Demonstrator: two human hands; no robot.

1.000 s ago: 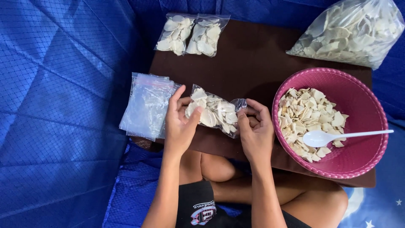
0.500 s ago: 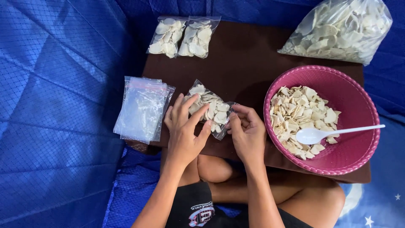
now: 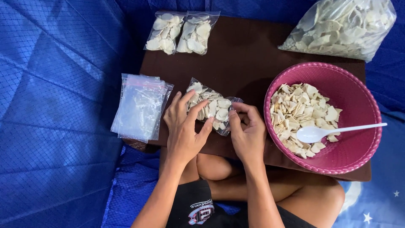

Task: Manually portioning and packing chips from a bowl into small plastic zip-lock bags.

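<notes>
Covering most of the floor, a blue quilt (image 3: 55,126) runs off the left, top and right edges, and on it lies a dark brown board (image 3: 249,63) whose left edge sits close to the person's left forearm and whose near edge crosses over the lap. On the board's far right corner rests a big bag (image 3: 341,27) of pale chips, its top cut by the frame. Nearer, a pink bowl (image 3: 358,97) fills the right side, its rim overhanging the board's near edge; chips are heaped in its left half and a white spoon (image 3: 333,131) lies across them, handle pointing right past the rim. A stack of empty bags (image 3: 139,105) hangs over the board's left edge onto the quilt. Two filled packs (image 3: 181,33) lie side by side at the far left corner, touching each other. Bare board stays open between those packs, the big bag and the bowl. In the middle, just left of the bowl, lies a small bag (image 3: 211,105) of chips, tilted. The left hand (image 3: 183,126) lies flat on its near-left part with fingers spread; the right hand (image 3: 249,131) pinches the bag's right end between thumb and fingertips.
</notes>
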